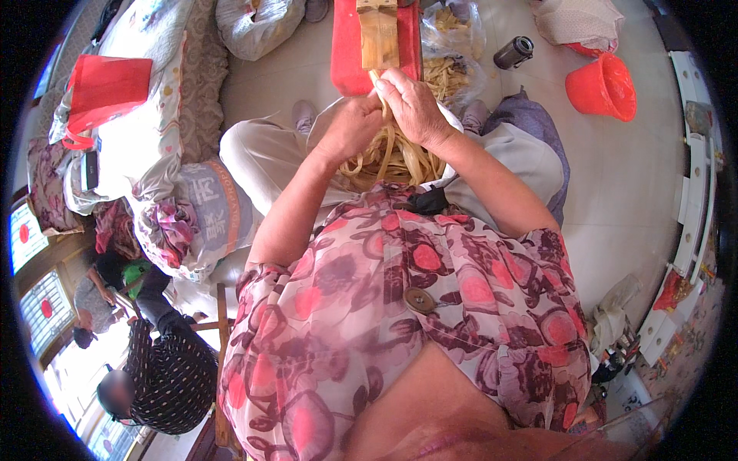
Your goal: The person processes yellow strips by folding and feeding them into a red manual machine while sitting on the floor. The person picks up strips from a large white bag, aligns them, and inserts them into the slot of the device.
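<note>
A flat, pale tan strip [374,75] leaves the near end of a wooden block [380,43] and passes between my hands. My right hand [414,105] pinches it close to the block, thumb on top. Just below and to the left, my left hand [354,124] is closed around the strip, its fingertips partly hidden. From there the strip hangs into a heap of similar coiled strips [398,157] in a white container [451,118] between my knees. Beneath the block lies a red padded bench [346,69].
Clear plastic bags [470,72] with tan scraps lie right of the bench. A dark flask [513,53] and a red bucket [599,86] stand on the tiled floor. A stuffed white bag [259,26] is at left. Another person [167,374] sits at lower left.
</note>
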`<action>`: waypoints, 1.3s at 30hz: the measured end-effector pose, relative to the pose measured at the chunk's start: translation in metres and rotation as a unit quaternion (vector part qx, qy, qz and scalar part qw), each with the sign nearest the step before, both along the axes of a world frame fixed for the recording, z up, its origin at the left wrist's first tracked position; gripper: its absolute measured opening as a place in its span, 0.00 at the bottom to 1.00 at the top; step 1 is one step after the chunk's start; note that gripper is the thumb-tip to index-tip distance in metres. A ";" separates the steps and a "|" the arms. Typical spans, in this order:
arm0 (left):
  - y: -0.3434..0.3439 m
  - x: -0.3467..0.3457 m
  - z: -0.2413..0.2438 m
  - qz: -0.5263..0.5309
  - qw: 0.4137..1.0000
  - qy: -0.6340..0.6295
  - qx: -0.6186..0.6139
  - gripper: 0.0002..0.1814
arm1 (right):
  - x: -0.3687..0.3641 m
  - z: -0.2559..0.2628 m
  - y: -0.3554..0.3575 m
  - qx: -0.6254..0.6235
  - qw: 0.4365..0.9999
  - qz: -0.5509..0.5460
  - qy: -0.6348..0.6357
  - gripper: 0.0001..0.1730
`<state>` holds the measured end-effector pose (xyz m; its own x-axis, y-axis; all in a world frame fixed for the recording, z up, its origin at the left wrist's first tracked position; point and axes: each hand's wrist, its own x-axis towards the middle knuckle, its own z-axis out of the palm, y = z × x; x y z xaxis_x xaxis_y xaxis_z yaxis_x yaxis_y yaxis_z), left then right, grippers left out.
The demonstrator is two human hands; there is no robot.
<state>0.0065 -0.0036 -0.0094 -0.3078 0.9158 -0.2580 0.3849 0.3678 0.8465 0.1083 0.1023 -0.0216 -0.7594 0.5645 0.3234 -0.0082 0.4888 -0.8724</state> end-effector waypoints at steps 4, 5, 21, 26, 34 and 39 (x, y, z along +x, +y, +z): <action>0.000 -0.002 0.019 0.120 0.949 0.239 0.166 0.14 | 0.003 -0.005 0.004 -0.396 0.915 0.062 -0.041 0.12; 0.001 -0.001 0.019 0.108 0.946 0.232 0.201 0.15 | 0.004 0.001 0.003 -0.565 0.817 0.100 -0.054 0.11; 0.000 -0.005 0.007 0.139 0.853 -0.480 0.150 0.10 | 0.015 0.023 0.019 -0.161 0.982 0.094 -0.013 0.13; 0.000 -0.005 0.003 0.148 0.970 -0.134 0.141 0.11 | 0.021 0.033 0.011 -0.382 0.905 0.178 -0.055 0.14; 0.006 0.001 0.004 0.182 0.951 -0.167 0.187 0.06 | 0.017 0.021 0.011 -0.321 0.946 0.033 -0.042 0.17; 0.004 -0.023 0.011 0.201 0.949 -0.137 0.202 0.04 | 0.022 0.015 0.039 -0.493 0.870 -0.017 -0.015 0.13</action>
<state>-0.0170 0.0006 0.0016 -0.6245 0.7804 -0.0311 0.0275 0.0618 0.9977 0.1298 0.1412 -0.0063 -0.7366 0.5785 -0.3503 0.0226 -0.4967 -0.8676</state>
